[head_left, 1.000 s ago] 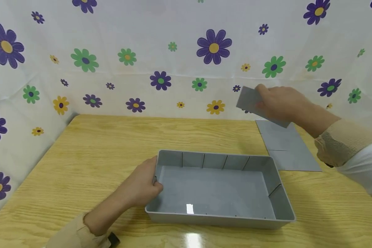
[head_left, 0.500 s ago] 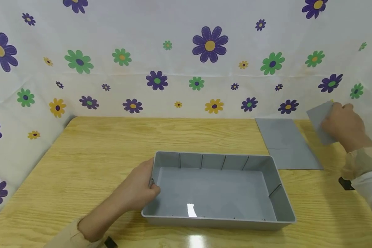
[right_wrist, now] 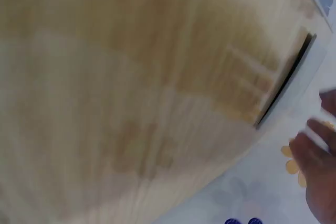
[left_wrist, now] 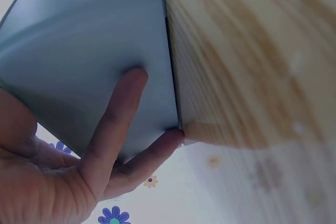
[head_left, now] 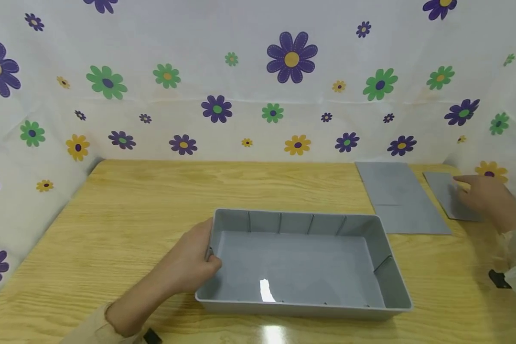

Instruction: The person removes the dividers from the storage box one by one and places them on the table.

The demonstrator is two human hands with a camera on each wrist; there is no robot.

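A shallow grey plastic bin (head_left: 301, 267) with slotted walls sits on the wooden table. My left hand (head_left: 193, 258) grips its left wall, thumb over the rim. In the left wrist view the fingers (left_wrist: 113, 124) of that hand spread along the wall's outer face. At the far right lies a small grey rectangular panel (head_left: 445, 193), flat on the table. My right hand (head_left: 486, 196) is just above its right side, covering part of it in the head view. In the right wrist view the fingers are apart from the panel (right_wrist: 294, 82) and hold nothing.
Other flat grey panels (head_left: 397, 191) lie behind the bin's right end, one overlapping another. Flower-printed white cloth (head_left: 241, 81) hangs along the back and sides of the table (head_left: 155, 196). Light glares off the bin floor.
My right hand has carried the small panel rightward, lowered it to the table beside the other panels and let go. The left hand has kept its grip on the bin.
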